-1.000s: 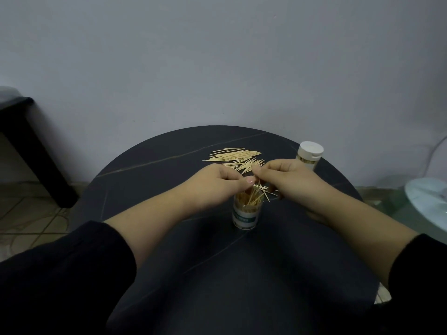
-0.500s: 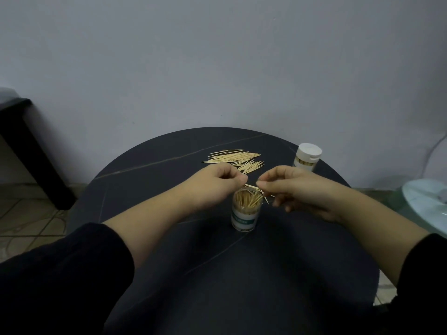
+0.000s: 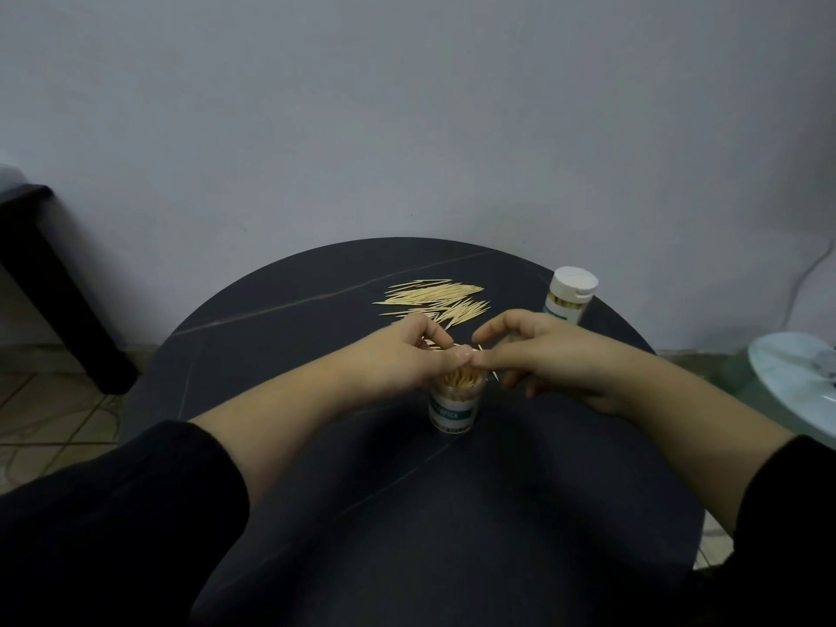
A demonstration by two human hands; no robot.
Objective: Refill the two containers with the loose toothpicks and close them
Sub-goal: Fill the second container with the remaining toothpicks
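An open clear container (image 3: 453, 411) with a white-and-green label stands mid-table, filled with upright toothpicks. My left hand (image 3: 407, 362) hovers at its rim, fingers curled round a small bunch of toothpicks. My right hand (image 3: 547, 355) sits just right of the rim, thumb and fingertips pinching toothpicks that stick out over the opening. A pile of loose toothpicks (image 3: 436, 298) lies behind the hands. The second container (image 3: 569, 295), capped with a white lid, stands at the back right.
The round dark table (image 3: 316, 513) fills the lower view, its far edge near a grey wall. A dark furniture leg (image 3: 54, 282) stands at left. A pale round object (image 3: 796, 382) lies off the table's right side.
My right hand has drawn back toward the container's opening until its fingertips meet my left hand's. Fewer toothpicks stick out sideways from the open container.
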